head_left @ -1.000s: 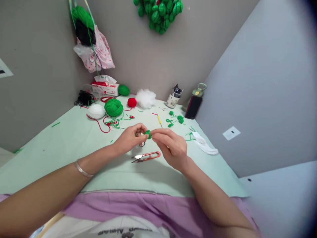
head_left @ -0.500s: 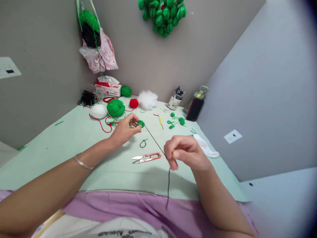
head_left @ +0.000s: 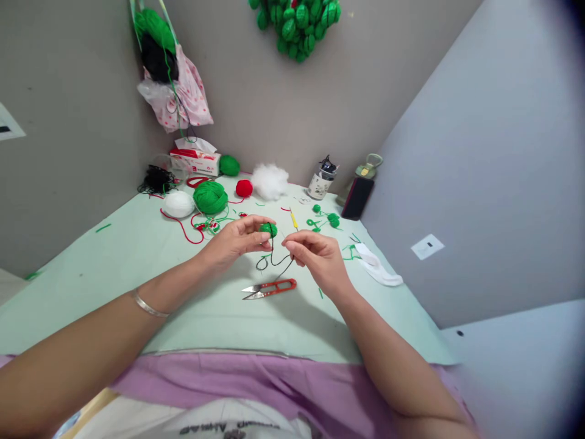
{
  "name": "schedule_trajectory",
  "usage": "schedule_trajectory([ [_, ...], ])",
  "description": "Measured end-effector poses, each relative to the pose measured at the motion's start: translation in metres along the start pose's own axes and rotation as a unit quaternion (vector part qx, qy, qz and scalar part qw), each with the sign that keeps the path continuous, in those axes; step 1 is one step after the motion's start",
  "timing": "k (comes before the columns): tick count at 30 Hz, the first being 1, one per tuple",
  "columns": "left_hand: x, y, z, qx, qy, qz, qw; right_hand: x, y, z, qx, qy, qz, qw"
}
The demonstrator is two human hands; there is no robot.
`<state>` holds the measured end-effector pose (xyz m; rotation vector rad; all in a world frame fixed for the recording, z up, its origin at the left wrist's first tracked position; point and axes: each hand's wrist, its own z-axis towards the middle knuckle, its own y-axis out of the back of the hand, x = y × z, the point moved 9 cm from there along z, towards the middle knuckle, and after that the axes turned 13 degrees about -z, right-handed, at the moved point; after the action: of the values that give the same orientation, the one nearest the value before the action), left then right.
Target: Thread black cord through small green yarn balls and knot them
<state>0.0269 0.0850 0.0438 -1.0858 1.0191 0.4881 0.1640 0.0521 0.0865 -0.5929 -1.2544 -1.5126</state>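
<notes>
Ball [head_left: 269, 229]: small, green, crocheted, round with a knobbly stitch surface; held just above the middle of the table
Left hand [head_left: 237, 241]: closed, fingertips pinching the ball
Thread [head_left: 274, 261]: dark, thin; hangs from the ball in a slack loop and runs up to the right hand
Right hand [head_left: 315, 255]: closed, thumb and forefinger nipping the thread, just beside the ball
Bangle [head_left: 147, 305]: thin metal band on the left wrist
Snips [head_left: 269, 288]: red handles, bare steel blades; flat on the table, near both hands
Table [head_left: 137, 262]: smooth mint-green top
Green yarn [head_left: 210, 197]: wound ball, far side
White yarn [head_left: 178, 204]: smooth oval ball, touching or just beside the green yarn
Red yarn [head_left: 244, 188]: small round ball
Stuffing [head_left: 269, 181]: white, fluffy clump
Box [head_left: 194, 161]: red-and-white tissue carton; print too small to read
Hook [head_left: 293, 218]: yellow handle, metal tip
Jar [head_left: 319, 183]: patterned; markings unreadable
Shirt [head_left: 150, 421]: white, dark lettering at bottom edge, too distorted to read
</notes>
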Motion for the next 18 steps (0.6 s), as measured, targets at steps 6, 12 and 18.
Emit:
schedule_trajectory([
  [6,-0.001,0.0,-0.001,-0.013,-0.004,0.003,1.0,-0.005,-0.005,-0.001,0.001,-0.028,-0.051,0.998],
  [12,0.004,0.003,0.001,-0.008,-0.006,0.004,1.0,-0.003,-0.009,-0.002,0.014,-0.021,-0.069,0.997],
  [18,0.004,0.004,0.001,-0.012,-0.012,0.009,1.0,-0.005,-0.01,-0.002,0.018,-0.03,-0.082,0.996],
])
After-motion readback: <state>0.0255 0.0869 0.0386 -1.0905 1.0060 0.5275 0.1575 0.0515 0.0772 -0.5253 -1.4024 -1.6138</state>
